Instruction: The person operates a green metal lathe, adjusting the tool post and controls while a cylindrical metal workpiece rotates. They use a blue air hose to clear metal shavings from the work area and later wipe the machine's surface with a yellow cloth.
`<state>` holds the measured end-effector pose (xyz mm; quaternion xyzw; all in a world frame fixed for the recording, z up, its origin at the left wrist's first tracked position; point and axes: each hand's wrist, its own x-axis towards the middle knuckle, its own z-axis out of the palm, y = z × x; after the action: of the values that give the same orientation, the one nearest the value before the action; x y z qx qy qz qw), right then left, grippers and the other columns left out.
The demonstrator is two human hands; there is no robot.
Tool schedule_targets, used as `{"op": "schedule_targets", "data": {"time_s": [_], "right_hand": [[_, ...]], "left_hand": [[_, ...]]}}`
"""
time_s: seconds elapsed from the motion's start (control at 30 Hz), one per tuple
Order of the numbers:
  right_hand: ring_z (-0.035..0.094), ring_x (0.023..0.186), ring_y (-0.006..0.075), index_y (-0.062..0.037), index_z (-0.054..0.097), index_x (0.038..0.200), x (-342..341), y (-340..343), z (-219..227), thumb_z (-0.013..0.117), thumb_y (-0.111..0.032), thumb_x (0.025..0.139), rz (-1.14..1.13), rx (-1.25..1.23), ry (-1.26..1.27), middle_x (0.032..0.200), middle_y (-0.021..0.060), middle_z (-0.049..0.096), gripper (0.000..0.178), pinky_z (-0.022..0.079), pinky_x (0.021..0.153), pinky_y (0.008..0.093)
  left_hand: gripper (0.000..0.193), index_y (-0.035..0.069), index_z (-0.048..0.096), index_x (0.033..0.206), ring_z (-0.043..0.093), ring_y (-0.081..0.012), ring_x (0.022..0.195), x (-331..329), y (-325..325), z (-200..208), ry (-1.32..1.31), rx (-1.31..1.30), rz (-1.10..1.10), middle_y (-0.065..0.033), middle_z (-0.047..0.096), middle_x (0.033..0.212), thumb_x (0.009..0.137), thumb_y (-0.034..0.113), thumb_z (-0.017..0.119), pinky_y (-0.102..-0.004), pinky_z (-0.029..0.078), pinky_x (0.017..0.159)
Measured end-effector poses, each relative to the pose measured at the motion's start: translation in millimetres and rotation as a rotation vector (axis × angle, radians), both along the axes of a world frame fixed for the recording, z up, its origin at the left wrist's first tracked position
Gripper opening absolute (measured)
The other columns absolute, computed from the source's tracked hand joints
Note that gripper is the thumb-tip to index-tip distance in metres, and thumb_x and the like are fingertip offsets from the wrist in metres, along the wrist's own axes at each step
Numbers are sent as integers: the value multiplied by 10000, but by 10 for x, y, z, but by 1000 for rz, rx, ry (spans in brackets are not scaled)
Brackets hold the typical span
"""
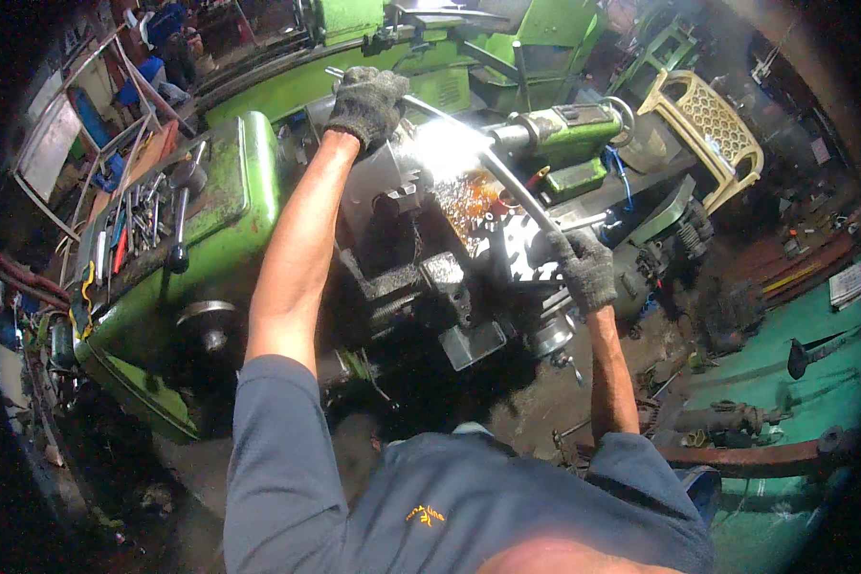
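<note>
A long, thin metal rod (514,182) slants across the green lathe, from the upper left down to the right. My left hand (368,100), in a dark grey knit glove, is closed round its upper end, and a short tip sticks out beyond the fist. The gloved right hand (584,265) has its fingers wrapped about the lower end. Under the rod's middle, glare washes out part of the lathe. The lathe chuck (378,182) lies below my left hand. Close to my right hand is the tool carriage (521,251), strewn with metal chips.
To the right of the glare sits the green tailstock (579,139) with its handwheel (619,120). Hand tools (129,225) lie on the green headstock (225,177) at left. A cream plastic chair (708,129) stands at the far right. Long control levers rise from the headstock.
</note>
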<state>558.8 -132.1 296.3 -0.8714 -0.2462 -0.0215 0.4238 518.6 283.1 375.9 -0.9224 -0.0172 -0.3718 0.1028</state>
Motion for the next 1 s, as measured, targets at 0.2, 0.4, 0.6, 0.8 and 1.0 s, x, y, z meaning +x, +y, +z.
{"op": "schedule_targets", "data": {"time_s": [0.2,0.4,0.6,0.8,1.0], "right_hand": [[699,679,175,-67,747,854,23,217,133,649,-450,938,24,-20,2,725,65,722,404,534,678,335],[697,623,225,-67,728,827,22,303,296,651,-500,928,15,-24,-85,696,86,709,451,539,612,359],[663,666,391,-109,607,781,434,302,995,639,-570,884,5,-570,-803,664,171,629,473,497,554,498],[687,722,389,-155,681,919,980,419,899,647,-507,864,15,-661,-805,749,166,683,358,523,610,507],[711,878,340,-171,726,1007,1422,604,704,606,-338,866,-131,-887,-586,904,139,728,249,575,744,471]], "left_hand": [[171,123,694,954,649,-334,959,-58,4,120,83,-47,42,-130,687,951,833,220,623,-471,466,883],[169,138,678,971,636,-313,987,19,76,90,120,-18,55,-115,677,965,866,253,612,-466,459,872],[178,152,658,998,632,-308,999,94,146,36,146,-4,25,-97,671,978,899,280,584,-471,464,870],[182,174,675,942,664,-311,956,495,302,-54,73,-57,-63,-106,692,934,847,310,602,-489,480,866],[414,197,720,1068,688,-340,946,710,651,155,423,-175,52,-131,722,979,790,495,647,-444,516,837]]}}
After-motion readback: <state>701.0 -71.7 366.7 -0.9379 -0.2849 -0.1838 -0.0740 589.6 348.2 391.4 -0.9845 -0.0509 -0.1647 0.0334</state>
